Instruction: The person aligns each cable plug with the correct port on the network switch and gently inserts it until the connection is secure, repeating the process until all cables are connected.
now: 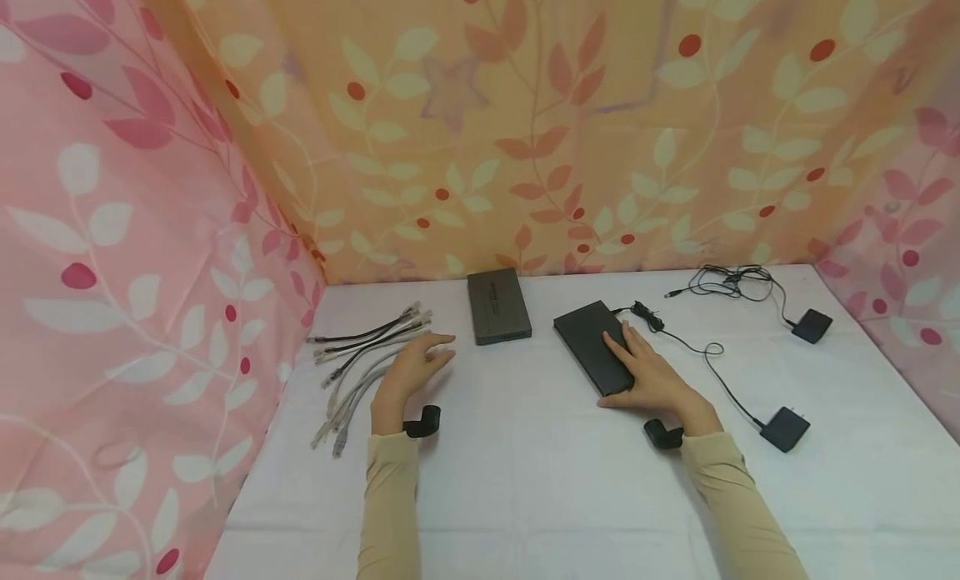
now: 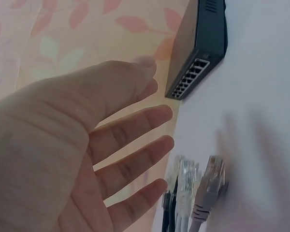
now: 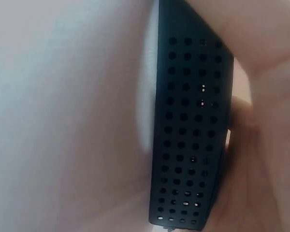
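Note:
My right hand (image 1: 651,378) grips the near end of a flat black network box (image 1: 588,347), fingers over its top and thumb at its near edge. The right wrist view shows the box's side, perforated with rows of small holes (image 3: 186,130), close to the palm. A thin cord is plugged in at its far end. My left hand (image 1: 411,370) holds nothing; its fingers are spread and slightly bent beside several network cables (image 1: 367,355). Clear plugs of these cables (image 2: 210,179) show below the fingers in the left wrist view. Beyond stands a dark grey network switch (image 1: 498,305) with a row of ports (image 2: 191,77).
The black box's cord runs to a power adapter (image 1: 784,430) at the right. A second power adapter (image 1: 812,326) with a coiled cord (image 1: 731,282) lies at the far right. White cloth (image 1: 517,480) covers the table; patterned curtains (image 1: 525,147) hang behind and at both sides.

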A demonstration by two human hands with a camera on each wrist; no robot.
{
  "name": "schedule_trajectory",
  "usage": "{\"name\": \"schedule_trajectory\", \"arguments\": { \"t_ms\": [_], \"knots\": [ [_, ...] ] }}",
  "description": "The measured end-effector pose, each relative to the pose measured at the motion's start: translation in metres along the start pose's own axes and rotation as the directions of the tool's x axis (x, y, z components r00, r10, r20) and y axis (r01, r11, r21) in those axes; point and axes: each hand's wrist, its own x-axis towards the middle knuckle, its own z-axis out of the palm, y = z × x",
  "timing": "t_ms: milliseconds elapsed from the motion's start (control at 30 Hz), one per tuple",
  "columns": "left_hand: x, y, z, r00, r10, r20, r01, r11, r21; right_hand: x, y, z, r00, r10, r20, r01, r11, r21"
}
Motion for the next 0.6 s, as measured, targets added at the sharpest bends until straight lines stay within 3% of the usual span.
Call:
{"name": "schedule_trajectory", "arguments": {
  "t_ms": [67, 300, 600],
  "knots": [
    [0.0, -0.001, -0.001, 1.0, -0.011, -0.001, 0.011, 1.0, -0.016, -0.001, -0.003, 0.0, 1.0, 0.011, -0.003, -0.011, 1.0, -0.007],
    [0.007, 0.001, 0.009, 0.997, 0.074, 0.032, -0.074, 0.997, 0.014, 0.001, -0.012, 0.0, 0.999, 0.039, -0.011, -0.04, 0.998, -0.047],
    [0.009, 0.006, 0.022, 0.997, 0.052, 0.06, -0.052, 0.999, -0.007, 0.001, -0.01, 0.001, 0.997, 0.057, -0.045, -0.056, 0.998, 0.019]
  ]
}}
